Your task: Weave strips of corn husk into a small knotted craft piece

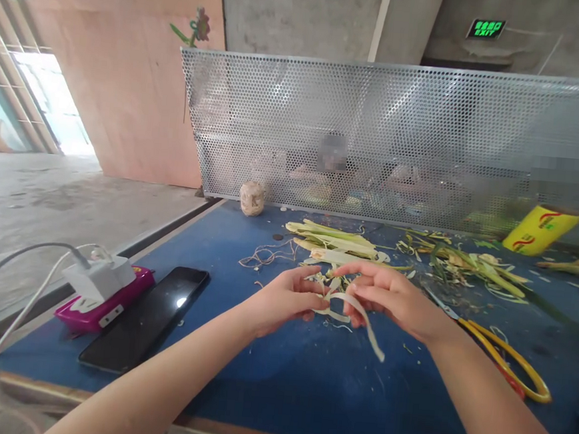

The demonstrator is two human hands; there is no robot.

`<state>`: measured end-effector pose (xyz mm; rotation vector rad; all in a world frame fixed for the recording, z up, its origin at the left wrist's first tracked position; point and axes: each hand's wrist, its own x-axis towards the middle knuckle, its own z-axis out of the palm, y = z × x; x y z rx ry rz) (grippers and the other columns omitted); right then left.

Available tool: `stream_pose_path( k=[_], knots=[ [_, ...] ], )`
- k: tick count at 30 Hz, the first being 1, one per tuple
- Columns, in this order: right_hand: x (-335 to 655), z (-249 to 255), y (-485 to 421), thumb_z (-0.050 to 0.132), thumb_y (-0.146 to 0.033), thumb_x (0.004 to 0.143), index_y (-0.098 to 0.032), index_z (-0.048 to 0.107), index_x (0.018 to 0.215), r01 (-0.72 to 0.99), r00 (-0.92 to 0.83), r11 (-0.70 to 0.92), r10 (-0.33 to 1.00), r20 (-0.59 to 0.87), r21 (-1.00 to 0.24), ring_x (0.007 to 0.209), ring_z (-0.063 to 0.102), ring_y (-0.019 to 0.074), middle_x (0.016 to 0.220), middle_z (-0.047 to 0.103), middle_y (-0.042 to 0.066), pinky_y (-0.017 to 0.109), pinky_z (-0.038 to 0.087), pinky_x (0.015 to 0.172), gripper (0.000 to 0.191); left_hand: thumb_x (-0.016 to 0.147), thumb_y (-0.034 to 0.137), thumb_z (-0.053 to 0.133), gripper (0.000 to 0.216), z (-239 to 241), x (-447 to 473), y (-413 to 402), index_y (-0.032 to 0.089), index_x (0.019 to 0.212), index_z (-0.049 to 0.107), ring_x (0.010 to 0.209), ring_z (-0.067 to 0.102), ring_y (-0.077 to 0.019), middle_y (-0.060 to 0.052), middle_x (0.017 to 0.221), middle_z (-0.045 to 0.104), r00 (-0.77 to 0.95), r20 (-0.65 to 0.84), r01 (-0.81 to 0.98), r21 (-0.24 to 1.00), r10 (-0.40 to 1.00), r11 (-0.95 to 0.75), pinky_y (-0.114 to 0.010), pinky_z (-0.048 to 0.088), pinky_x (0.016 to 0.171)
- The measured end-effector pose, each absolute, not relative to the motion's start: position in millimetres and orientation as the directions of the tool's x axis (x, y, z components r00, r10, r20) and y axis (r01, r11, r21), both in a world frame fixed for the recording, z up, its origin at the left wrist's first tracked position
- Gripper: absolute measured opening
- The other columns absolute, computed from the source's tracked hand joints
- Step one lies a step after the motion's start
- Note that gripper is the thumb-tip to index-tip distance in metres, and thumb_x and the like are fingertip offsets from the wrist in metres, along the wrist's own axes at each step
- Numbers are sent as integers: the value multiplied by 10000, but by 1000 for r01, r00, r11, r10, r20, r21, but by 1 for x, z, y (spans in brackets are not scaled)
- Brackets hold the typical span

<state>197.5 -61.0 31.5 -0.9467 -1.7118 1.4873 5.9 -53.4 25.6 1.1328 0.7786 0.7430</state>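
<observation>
My left hand (pixel 283 299) and my right hand (pixel 388 295) meet over the blue table (pixel 276 383), both pinched on a pale leaf strip (pixel 361 320). The strip curls between the fingers and its loose end hangs down to the right, toward the table. Just behind my hands lies a pile of pale green leaf strips (pixel 335 242) with small trimmings around it.
Yellow-handled scissors (pixel 503 357) lie right of my right wrist. A black phone (pixel 148 316) and a pink power bank with a white charger (pixel 103 286) sit at the left edge. Loose string (pixel 265 254), a twine ball (pixel 251 197), a yellow roll (pixel 539 230), more leaves (pixel 471 265) and a perforated metal screen (pixel 400 139) stand behind.
</observation>
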Motion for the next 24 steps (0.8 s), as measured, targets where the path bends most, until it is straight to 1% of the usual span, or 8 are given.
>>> stream_pose_path(
  k=[3,7,11,13,16,18,21,24],
  knots=[
    [191,30,-62,494,-225,822,-174,511,1077,117,-566,111,824,25,-987,581,609,120,721,652,34,240,495,525,260,635,108,666,681,28,6,-56,79,1257,391,616,533,-99,-61,798,621,591,-99,-126,969,800,213,-222,315,497],
    [187,27,-61,596,-216,753,-170,575,959,91,-590,128,806,50,-988,547,581,95,803,641,40,176,451,409,212,648,144,681,701,25,5,-54,58,1269,367,522,487,-66,-31,700,617,566,-97,-143,966,819,214,-217,305,483],
    [188,23,-60,642,-283,721,-164,620,833,165,-535,79,845,-22,-983,385,493,64,630,609,6,153,357,299,165,548,113,745,777,18,4,-49,97,1248,409,603,559,-102,-38,753,628,514,-77,-195,959,854,204,-212,320,499],
    [188,22,-60,623,-339,738,-168,633,807,165,-525,102,851,0,-981,349,460,58,592,599,2,168,345,299,185,530,114,754,790,15,3,-48,113,1245,418,619,577,-114,-51,799,634,506,-71,-212,956,860,203,-210,317,497],
    [189,22,-59,567,-401,776,-161,661,793,139,-528,154,847,58,-978,364,428,43,672,616,33,184,328,330,258,537,118,750,799,15,2,-46,117,1257,403,621,577,-109,-68,836,641,533,-85,-208,951,842,228,-202,299,487],
    [189,25,-58,567,-417,773,-147,673,773,159,-507,153,860,52,-975,369,364,30,602,559,12,177,275,338,290,536,105,744,816,15,2,-47,106,1269,385,590,554,-90,-50,802,635,544,-96,-189,954,834,233,-198,295,479],
    [186,33,-56,603,-432,738,-141,655,802,190,-454,107,891,9,-976,355,289,26,504,452,-37,182,228,345,302,541,73,729,876,14,2,-49,78,1312,311,556,519,-70,-28,750,626,545,-96,-142,968,833,205,-199,332,503],
    [179,39,-51,605,-442,728,-152,628,816,223,-421,94,907,-9,-970,358,318,40,532,502,-23,199,256,357,304,535,39,723,1042,11,3,-53,79,1377,111,620,552,-92,-49,760,645,568,-82,-149,968,819,201,-223,395,591]
  ],
)
